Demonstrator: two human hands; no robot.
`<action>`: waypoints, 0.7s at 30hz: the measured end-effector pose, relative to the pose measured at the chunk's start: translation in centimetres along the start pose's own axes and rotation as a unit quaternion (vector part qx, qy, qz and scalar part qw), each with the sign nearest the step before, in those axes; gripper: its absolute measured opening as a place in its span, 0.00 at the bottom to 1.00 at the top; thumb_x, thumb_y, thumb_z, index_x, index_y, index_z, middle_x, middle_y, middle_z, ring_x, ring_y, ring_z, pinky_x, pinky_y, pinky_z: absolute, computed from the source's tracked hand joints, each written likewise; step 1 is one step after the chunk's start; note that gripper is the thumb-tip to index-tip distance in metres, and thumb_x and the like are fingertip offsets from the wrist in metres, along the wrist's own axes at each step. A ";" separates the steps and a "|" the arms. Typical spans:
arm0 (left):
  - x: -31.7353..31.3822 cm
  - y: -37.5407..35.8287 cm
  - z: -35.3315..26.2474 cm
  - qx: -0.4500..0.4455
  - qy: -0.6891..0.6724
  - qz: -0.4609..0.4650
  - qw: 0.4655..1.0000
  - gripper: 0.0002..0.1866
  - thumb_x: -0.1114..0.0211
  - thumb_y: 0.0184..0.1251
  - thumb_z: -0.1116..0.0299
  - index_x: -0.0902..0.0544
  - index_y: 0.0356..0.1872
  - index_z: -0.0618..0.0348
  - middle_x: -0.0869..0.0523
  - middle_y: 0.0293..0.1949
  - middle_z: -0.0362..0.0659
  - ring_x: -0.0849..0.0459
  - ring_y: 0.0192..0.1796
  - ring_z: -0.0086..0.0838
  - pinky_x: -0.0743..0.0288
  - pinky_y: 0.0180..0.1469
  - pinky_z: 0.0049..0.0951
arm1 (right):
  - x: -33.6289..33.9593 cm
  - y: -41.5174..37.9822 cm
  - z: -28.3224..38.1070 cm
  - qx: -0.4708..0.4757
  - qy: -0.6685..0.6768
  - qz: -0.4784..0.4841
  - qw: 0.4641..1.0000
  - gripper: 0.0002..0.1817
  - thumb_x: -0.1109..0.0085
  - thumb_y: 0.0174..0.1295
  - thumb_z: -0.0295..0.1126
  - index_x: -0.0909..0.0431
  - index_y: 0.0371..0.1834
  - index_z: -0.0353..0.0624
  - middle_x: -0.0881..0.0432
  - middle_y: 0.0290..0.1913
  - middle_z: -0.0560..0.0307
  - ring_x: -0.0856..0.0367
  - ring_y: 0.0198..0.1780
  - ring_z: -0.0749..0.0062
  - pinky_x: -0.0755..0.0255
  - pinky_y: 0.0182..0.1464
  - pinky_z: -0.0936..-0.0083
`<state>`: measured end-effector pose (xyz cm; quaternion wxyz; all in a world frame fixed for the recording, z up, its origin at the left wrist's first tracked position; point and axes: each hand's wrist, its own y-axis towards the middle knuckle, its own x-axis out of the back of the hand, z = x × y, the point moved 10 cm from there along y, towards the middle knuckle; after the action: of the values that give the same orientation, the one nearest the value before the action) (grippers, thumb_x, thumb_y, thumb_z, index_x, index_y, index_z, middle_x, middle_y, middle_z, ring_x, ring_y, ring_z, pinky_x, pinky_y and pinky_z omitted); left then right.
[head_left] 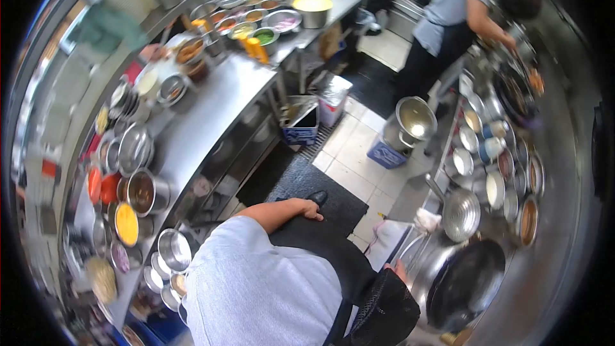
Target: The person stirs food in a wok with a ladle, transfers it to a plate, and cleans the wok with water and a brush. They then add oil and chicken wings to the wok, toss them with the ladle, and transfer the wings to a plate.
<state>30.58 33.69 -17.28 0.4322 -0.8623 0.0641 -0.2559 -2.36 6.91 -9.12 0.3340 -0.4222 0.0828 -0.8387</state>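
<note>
My left hand (311, 209) hangs in front of the black apron (307, 237) over the dark floor mat, its fingers loosely spread and nothing visible in it. On the stove side, my right hand (400, 270) shows only in part, its fingers curled at the edge of a black mesh-patterned item (384, 311). What it grips is hidden. Close beyond it stands a large wok (467, 285) with a dark inside and a pale metal handle (410, 250). A perforated strainer ladle (461, 214) rests behind the wok, next to a crumpled white cloth (427, 220).
Bowls and pots crowd the left steel counter (211, 99), among them a yellow-filled pot (127, 224). Several seasoning pots (495, 189) line the stove. A large pot (415, 122) stands on a blue crate (386, 154) in the walkway. Another person (451, 13) works at the far stove.
</note>
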 end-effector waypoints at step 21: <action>30.9 -38.4 34.3 0.093 -0.268 -0.797 0.533 0.10 0.38 0.67 0.68 0.20 0.44 0.61 0.16 0.39 0.52 0.17 0.42 0.44 0.24 0.45 0.38 | -14.7 4.0 15.7 -0.074 -0.048 0.160 0.983 0.28 0.37 0.65 0.38 0.27 0.66 0.36 0.19 0.32 0.56 0.21 0.34 0.74 0.26 0.37 0.71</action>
<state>70.00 71.62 7.58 0.1243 -0.5391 -0.7929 -0.2553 17.72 15.33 -10.52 0.4348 -0.4673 0.1949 -0.7447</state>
